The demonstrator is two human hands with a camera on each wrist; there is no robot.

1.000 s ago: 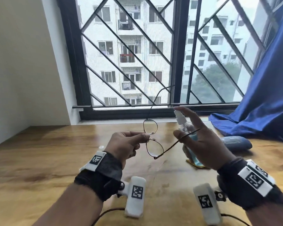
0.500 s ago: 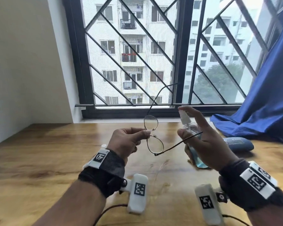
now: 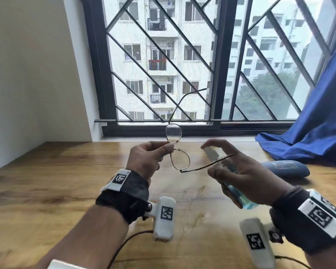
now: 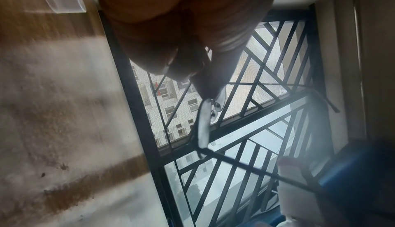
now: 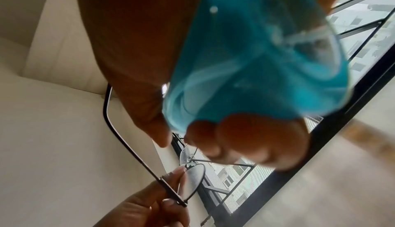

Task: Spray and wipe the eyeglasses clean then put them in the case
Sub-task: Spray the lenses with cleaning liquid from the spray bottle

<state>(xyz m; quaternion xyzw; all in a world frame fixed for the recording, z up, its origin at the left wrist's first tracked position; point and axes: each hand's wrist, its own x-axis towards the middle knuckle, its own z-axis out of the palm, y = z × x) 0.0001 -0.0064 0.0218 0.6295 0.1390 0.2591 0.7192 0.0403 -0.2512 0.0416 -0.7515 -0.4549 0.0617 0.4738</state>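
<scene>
head view: left hand (image 3: 146, 162) pinches eyeglasses (image 3: 179, 161) at the bridge; right hand (image 3: 246, 181) grips spray bottle (image 3: 239, 195) beside them

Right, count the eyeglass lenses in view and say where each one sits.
2. The upper lens stands above the left hand, which pinches the eyeglasses at the bridge; it looks misted. The lower lens hangs below the bridge, towards the spray bottle in the right hand.

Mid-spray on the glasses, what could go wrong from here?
1. The left hand pinches the thin wire-framed eyeglasses only at the bridge; they could twist or slip once wet.
2. One open temple arm lies across the clear spray bottle of blue liquid in the right hand; it may snag.
3. Overspray could wet the wooden table.
</scene>
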